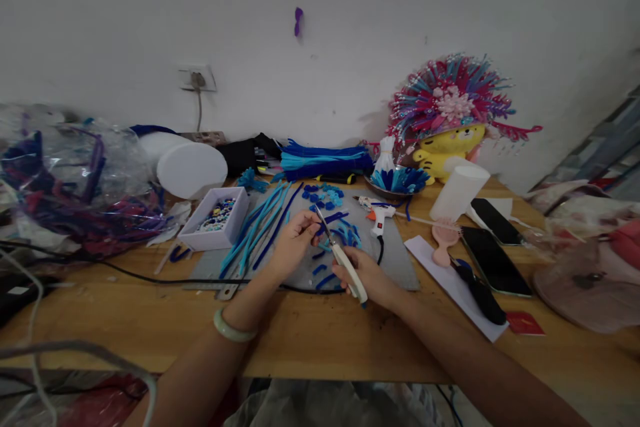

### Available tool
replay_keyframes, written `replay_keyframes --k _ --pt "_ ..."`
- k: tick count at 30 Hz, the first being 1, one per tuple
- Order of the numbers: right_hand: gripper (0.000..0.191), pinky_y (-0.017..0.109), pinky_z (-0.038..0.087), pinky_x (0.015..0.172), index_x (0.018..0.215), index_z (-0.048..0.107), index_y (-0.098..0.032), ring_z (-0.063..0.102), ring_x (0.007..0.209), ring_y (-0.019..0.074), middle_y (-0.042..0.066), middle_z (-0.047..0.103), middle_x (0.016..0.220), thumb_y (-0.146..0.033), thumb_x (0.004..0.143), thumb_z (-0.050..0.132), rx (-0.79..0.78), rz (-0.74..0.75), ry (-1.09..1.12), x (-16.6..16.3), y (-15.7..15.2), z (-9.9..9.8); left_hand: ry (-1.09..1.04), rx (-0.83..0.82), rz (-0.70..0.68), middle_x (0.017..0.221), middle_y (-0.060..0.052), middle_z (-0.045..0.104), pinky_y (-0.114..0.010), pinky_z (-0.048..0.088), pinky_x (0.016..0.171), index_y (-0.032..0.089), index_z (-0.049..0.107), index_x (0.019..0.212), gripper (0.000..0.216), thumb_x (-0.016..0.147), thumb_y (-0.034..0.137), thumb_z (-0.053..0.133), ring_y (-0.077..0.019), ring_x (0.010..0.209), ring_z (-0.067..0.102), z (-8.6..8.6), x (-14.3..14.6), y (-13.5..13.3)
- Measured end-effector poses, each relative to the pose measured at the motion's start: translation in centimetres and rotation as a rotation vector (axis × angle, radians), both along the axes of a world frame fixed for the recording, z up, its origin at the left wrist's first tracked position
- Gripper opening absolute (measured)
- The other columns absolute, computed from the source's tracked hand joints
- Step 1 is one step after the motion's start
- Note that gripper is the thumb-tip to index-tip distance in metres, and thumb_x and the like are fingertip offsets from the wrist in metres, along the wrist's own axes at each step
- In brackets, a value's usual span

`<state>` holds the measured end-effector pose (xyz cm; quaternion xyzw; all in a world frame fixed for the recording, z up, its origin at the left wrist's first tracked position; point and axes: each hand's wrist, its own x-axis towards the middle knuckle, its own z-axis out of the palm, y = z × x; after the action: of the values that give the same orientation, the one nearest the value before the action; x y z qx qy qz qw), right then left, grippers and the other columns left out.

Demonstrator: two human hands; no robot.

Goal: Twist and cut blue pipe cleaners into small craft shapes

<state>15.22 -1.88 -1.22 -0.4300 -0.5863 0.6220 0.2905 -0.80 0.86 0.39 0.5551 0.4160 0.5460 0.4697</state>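
Note:
My right hand [367, 277] is closed round the white handles of a pair of scissors [339, 255], whose blades point up and left. My left hand [295, 239] is pinched shut on a small piece near the blade tips; the piece is too small to name. Both hands hover over a grey mat [400, 263] strewn with short blue pipe-cleaner pieces [325, 197]. Long light-blue and dark-blue pipe cleaners [260, 227] lie just left of my left hand. A pale bangle [231, 328] sits on my left wrist.
A white glue gun [379, 217] lies on the mat. A white box of beads [216, 217], a bundle of blue pipe cleaners [323, 161], a pink brush [443, 240], two phones [495, 260], a white cup [457, 192], a decorated yellow toy [450, 140] and a plastic bag [75, 180] surround it.

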Motion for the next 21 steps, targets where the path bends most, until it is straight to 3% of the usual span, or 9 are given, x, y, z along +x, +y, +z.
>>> replay_keyframes --k 6,13,18,21 --pt "0.036 0.02 0.033 0.042 0.078 0.048 -0.019 0.045 0.051 0.0081 -0.004 0.048 0.063 -0.043 0.059 0.068 -0.056 0.191 0.107 1.2 0.4 1.4 0.062 0.013 -0.051 0.054 0.005 0.046 -0.019 0.034 0.045 0.017 0.05 0.068 0.004 0.069 0.02 0.053 -0.0072 0.046 0.044 -0.2 -0.1 -0.2" --pt "0.022 0.019 0.036 0.038 0.071 0.045 -0.019 0.042 0.043 0.0059 -0.006 0.045 0.057 -0.026 0.061 0.063 0.012 0.029 -0.075 0.1 0.1 0.6 -0.003 0.016 -0.046 0.05 0.006 0.047 -0.018 0.031 0.043 0.017 0.049 0.068 0.006 0.068 0.02 0.055 -0.0067 0.044 0.041 -0.3 0.1 0.0" --pt "0.013 0.017 0.032 0.037 0.069 0.044 -0.019 0.041 0.041 0.0049 -0.007 0.043 0.053 -0.013 0.061 0.053 0.085 0.013 -0.109 -0.2 0.0 0.5 -0.059 -0.003 -0.049 0.049 0.006 0.048 -0.018 0.03 0.043 0.018 0.049 0.069 0.008 0.068 0.021 0.056 -0.0063 0.043 0.041 -0.4 0.3 0.0" --pt "0.015 0.018 0.032 0.037 0.069 0.044 -0.019 0.041 0.041 0.005 -0.008 0.043 0.054 -0.014 0.061 0.055 0.075 0.016 -0.123 -0.1 0.1 0.5 -0.095 -0.019 -0.056 0.048 0.006 0.047 -0.018 0.029 0.042 0.018 0.049 0.07 0.01 0.068 0.023 0.057 -0.0061 0.042 0.041 -0.6 0.2 0.1"
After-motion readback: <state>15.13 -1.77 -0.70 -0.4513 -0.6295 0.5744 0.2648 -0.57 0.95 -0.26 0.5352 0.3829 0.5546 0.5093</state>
